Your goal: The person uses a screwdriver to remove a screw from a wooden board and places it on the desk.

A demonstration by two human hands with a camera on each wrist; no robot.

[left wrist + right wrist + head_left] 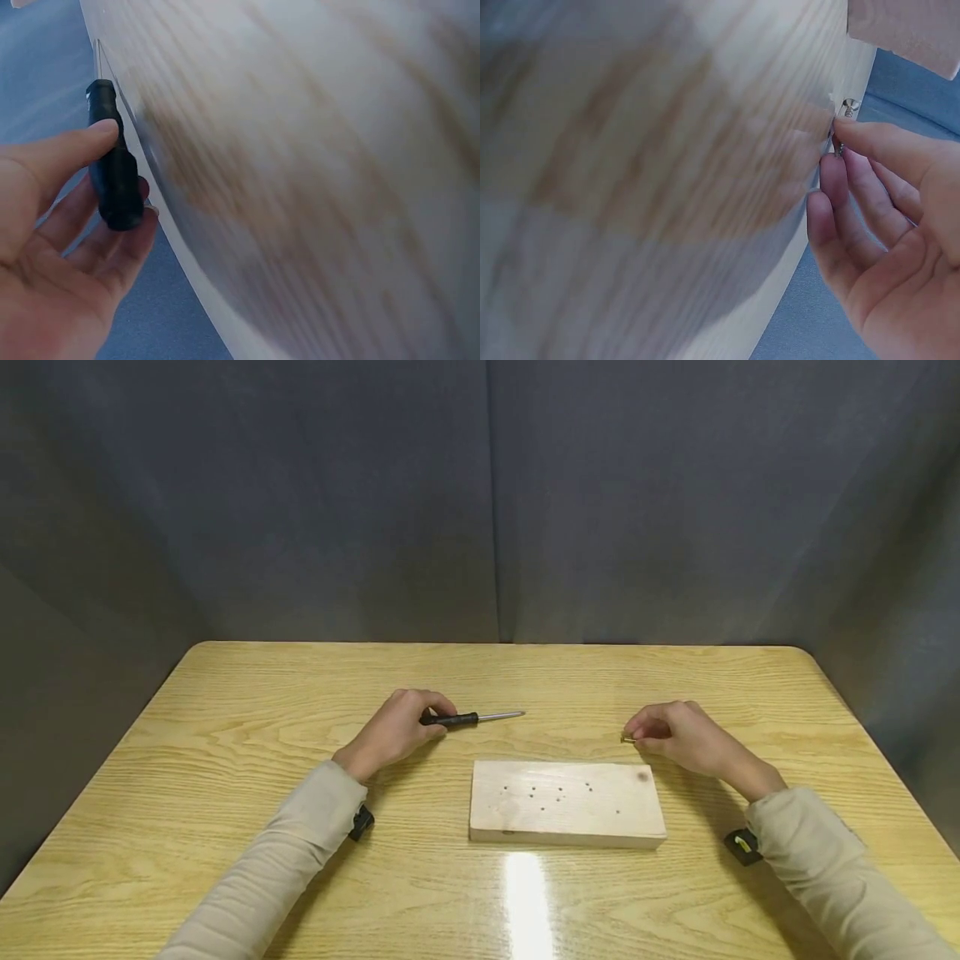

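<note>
My left hand holds a screwdriver by its black handle, thumb on one side and fingers on the other. The metal shaft points right, over the back half of the table. In the left wrist view the handle lies between thumb and fingertips. Between thumb and fingertips my right hand pinches a small brass-coloured screw. Its flared head shows beyond the thumb in the right wrist view; the fingers cover part of it. A pale wooden block with several small holes lies in front of and between the hands.
The wood-grain table has rounded back corners. Dark grey-blue partitions stand behind it and at both sides. A dark wrist device sits at the right cuff, and another at the left. Light glares on the table before the block.
</note>
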